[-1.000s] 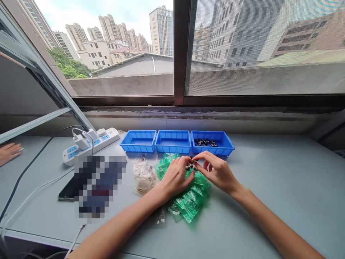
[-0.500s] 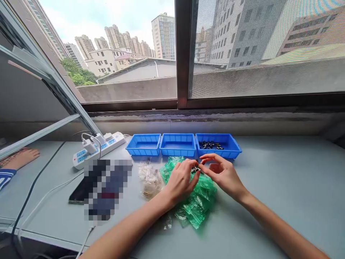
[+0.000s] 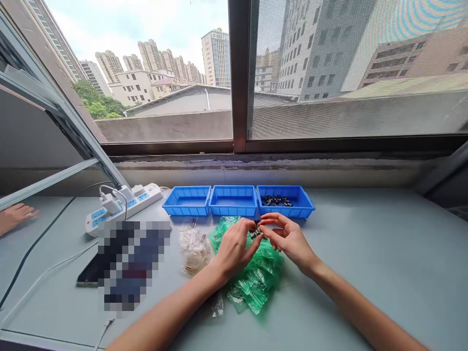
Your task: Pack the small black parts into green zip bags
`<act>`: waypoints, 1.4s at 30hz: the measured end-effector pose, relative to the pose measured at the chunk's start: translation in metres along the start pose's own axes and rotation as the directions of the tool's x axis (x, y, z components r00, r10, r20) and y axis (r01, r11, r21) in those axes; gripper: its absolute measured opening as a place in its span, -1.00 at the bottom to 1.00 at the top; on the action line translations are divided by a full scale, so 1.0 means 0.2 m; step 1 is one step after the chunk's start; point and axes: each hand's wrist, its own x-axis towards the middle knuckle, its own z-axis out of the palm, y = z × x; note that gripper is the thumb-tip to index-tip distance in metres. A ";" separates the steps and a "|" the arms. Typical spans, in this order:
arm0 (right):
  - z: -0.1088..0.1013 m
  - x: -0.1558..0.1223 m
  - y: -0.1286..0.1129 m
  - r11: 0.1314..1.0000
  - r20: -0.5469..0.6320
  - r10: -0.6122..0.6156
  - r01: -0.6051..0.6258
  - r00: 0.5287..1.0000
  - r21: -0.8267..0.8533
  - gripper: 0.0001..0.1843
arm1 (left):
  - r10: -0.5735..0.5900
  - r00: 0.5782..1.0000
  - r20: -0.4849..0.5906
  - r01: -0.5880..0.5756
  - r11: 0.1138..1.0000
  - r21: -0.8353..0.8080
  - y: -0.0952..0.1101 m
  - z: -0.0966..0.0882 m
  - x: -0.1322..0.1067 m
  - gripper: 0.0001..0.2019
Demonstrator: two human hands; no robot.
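Between my two hands, above the green plastic bags, is a small cluster of dark parts with shiny bits (image 3: 255,231); their exact kind is too small to make out. My left hand (image 3: 236,247) curls around the left of this cluster, thumb and fingers bent to it. From the right, my right hand (image 3: 290,241) brings thumb and index fingertips together at the same parts, its other fingers bent. Under both hands lies a heap of green zip bags (image 3: 256,282). Similar dark parts (image 3: 277,200) lie in the right blue bin (image 3: 306,208).
Two more blue bins (image 3: 186,211) (image 3: 234,211) stand beside it, below the window. Clear bags (image 3: 195,246) lie left of the green heap. Farther left are a power strip (image 3: 142,199), a phone (image 3: 87,277), cables and another person's hand (image 3: 18,214) beyond the metal frame.
The view has shifted slightly, so the bins and hands appear farther left. My hands stay together at the dark parts, fingers moving a little. The other person's arm has drawn back leftward.
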 end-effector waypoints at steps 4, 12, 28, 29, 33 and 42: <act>-0.01 0.00 -0.01 1.000 0.014 0.005 -0.005 1.000 -0.001 -0.60 | 0.002 1.000 0.002 -0.002 1.000 0.008 -0.01 0.01 0.00 -0.88; -0.01 -0.02 -0.05 0.999 0.056 -0.039 0.040 0.998 -0.014 -0.60 | 0.017 0.999 0.034 -0.017 1.000 -0.002 0.00 -0.01 0.01 -0.85; 0.01 -0.01 -0.06 1.000 0.078 0.022 -0.021 0.997 -0.006 -0.62 | -0.116 0.993 -0.016 0.113 0.987 -0.113 0.02 -0.05 0.02 -0.87; 0.00 -0.01 -0.05 1.000 0.069 0.015 -0.014 0.997 -0.014 -0.64 | -0.148 0.989 -0.017 0.144 0.980 -0.139 0.02 -0.06 0.03 -0.88; -0.04 0.04 -0.04 0.999 -0.020 -0.038 0.038 0.999 -0.017 -0.62 | -0.361 0.932 0.004 0.324 0.832 -0.451 0.04 -0.10 0.06 -0.82; -0.22 0.14 -0.04 0.985 -0.308 -0.156 0.124 0.938 -0.121 -0.50 | -0.504 0.623 0.598 0.485 -0.351 -0.801 0.12 -0.18 0.15 -0.67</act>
